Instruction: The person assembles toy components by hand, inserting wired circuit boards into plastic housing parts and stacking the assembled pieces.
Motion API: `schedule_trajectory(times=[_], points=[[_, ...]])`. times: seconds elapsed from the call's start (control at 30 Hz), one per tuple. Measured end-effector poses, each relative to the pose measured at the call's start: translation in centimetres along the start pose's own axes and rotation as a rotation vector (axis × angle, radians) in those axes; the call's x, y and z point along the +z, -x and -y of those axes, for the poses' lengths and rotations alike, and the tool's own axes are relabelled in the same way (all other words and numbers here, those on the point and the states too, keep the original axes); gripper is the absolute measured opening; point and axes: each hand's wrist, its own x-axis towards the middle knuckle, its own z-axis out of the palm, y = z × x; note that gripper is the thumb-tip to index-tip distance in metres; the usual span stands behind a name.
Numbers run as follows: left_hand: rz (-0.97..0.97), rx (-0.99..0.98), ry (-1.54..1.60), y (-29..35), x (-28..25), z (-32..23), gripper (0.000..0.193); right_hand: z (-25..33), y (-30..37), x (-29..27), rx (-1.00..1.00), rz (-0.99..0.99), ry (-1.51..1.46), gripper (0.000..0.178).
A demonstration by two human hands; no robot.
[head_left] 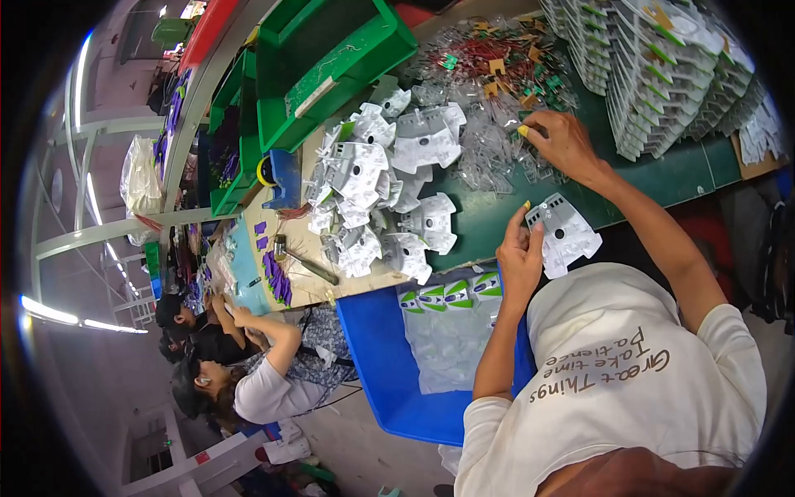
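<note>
My left hand [520, 263] grips a light-grey moulded plastic panel [571, 236] with a round dark hole and a row of dark slots, held at the near edge of the green bench [489, 228]. My right hand [567, 145] reaches over a heap of clear plastic pieces [489, 141]. Its fingers are bent together, yellow covering on a fingertip; what lies between them is too small to make out. Left of the clear heap, similar grey panels [356, 178] are piled loosely. Red-wired parts [472, 62] with orange and green tabs lie beyond the clear pieces.
Tall stacks of grey panels [662, 83] stand at the far right. A green bin [331, 66] is at the far left. Below the bench edge, a blue tub [377, 356] holds bagged parts. A screwdriver-like tool [315, 267] lies near purple pieces [276, 280]. Co-workers [269, 385] sit leftward.
</note>
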Motion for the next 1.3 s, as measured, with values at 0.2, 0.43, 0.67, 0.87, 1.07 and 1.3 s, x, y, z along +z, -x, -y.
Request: schedule_trajectory(times=[0.2,0.43,0.67,0.87,1.07,1.3], points=[[-0.014,-0.004,0.025,-1.9,-1.4,0.0,0.042,3.4,-3.5,-0.7,0.364,0.099,-0.785,0.016],[-0.034,0.067,-0.156,-2.3,-1.7,-1.0,0.036,8.2,-2.3,-6.1,0.158,-0.024,-0.54,0.015],[-0.05,0.074,0.354,-2.9,-3.1,-3.8,0.031,4.5,6.0,-8.4,0.048,0.12,-0.576,0.003],[0.082,0.138,0.581,-4.5,-1.0,-6.5,0.034,3.4,8.5,-10.9,0.006,0.12,-0.542,0.005],[0.126,0.246,0.38,-3.5,0.3,-5.9,0.02,1.3,10.4,-11.7,-0.029,0.164,-0.512,0.008],[0.04,0.191,0.489,-1.6,2.1,-5.9,0.017,3.4,9.7,-9.9,0.102,0.177,-0.75,0.016]])
